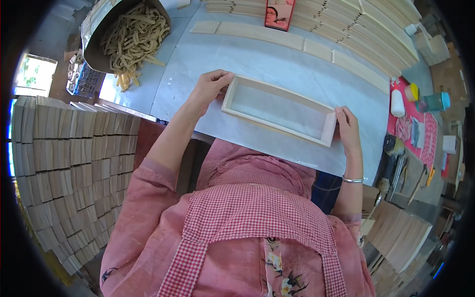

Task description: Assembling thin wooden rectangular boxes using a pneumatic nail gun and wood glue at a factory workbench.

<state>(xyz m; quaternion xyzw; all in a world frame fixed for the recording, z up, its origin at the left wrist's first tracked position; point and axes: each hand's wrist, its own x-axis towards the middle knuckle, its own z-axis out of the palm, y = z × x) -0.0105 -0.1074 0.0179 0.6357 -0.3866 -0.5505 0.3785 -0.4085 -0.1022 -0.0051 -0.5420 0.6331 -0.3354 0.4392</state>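
Observation:
A long, shallow rectangular wooden frame (277,126) of pale wood is held at the table's near edge, and the table top shows through it. My left hand (213,88) grips its left end, thumb and fingers closed on the corner. At the opposite end, my right hand (348,127) has its fingers closed around the short side. Behind the frame lies a row of thin jointed wooden strips (262,35) on the table (183,74).
Rubber bands fill a bin (91,44) at the far left. Stacked wooden strips (346,24) line the back, beside a phone (279,14). Wood blocks (74,168) are piled at left. A white bottle (397,103) and a teal-lidded jar (433,102) stand at right.

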